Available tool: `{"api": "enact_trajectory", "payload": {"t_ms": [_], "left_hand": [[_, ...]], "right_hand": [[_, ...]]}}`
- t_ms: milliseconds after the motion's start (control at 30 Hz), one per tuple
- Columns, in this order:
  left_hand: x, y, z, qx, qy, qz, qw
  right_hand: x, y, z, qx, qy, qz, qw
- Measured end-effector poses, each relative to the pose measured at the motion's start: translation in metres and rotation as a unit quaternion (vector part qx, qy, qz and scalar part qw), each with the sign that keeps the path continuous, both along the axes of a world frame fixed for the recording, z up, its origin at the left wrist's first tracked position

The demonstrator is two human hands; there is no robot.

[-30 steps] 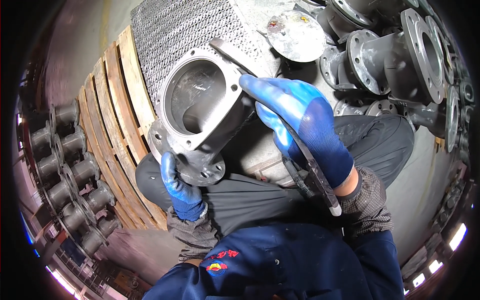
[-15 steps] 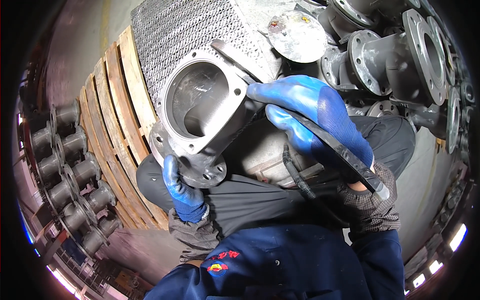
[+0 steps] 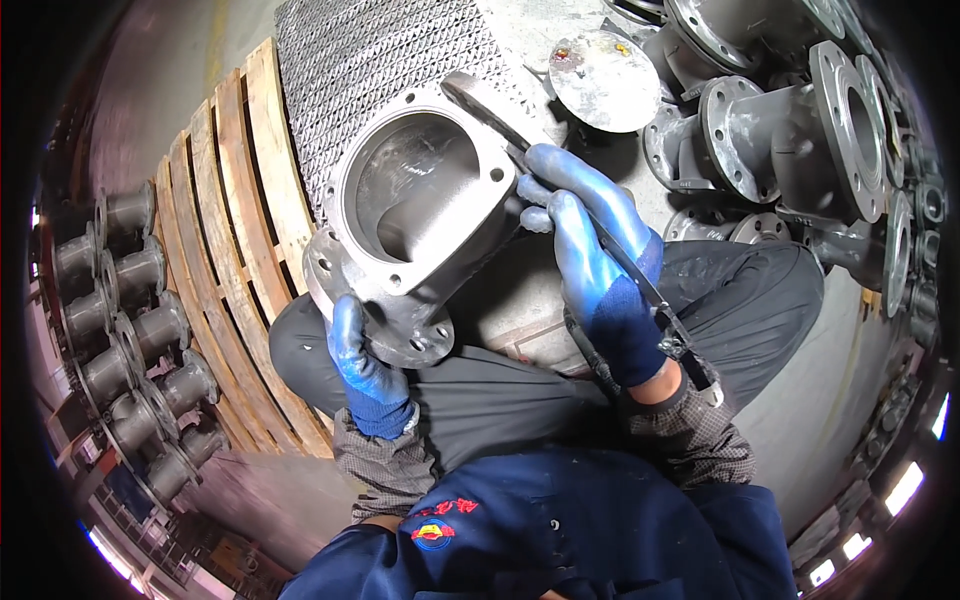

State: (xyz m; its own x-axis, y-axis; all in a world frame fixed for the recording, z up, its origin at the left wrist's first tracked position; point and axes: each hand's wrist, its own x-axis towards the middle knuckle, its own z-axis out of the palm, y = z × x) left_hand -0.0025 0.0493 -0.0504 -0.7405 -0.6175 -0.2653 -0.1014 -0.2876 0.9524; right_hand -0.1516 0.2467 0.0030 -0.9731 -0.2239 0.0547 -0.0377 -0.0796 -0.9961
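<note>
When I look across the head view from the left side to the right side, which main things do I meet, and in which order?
Stacked grey flanged pipes → wooden pallet → casting with the wide round opening → right hand in a blue glove → group of grey flanged fittings.

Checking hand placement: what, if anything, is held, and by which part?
Left hand: the grey casting, by its lower flange. Right hand: a long dark tool, forward of its pale-tipped end.
</note>
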Motion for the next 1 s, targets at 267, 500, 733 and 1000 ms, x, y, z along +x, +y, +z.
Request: {"api": "enact_trajectory", "payload": {"t_ms": [267, 500, 733, 1000], "left_hand": [[0.005, -0.011, -0.013, 0.06, 0.033, -0.003, 0.998], [0.001, -0.007, -0.01, 0.064, 0.043, -0.02, 0.997], [-0.001, -0.007, -0.008, -0.065, 0.022, -0.08, 0.994], [-0.002, -0.007, -0.008, 0.051, 0.034, -0.012, 0.998]], "right_hand": [[0.008, -0.014, -0.009, -0.016, -0.015, -0.093, 0.995], [0.015, -0.011, -0.014, -0.038, -0.015, -0.107, 0.993], [0.022, -0.005, -0.007, -0.076, -0.012, -0.079, 0.994], [0.017, 0.0, -0.012, -0.035, 0.015, -0.031, 0.999]]}}
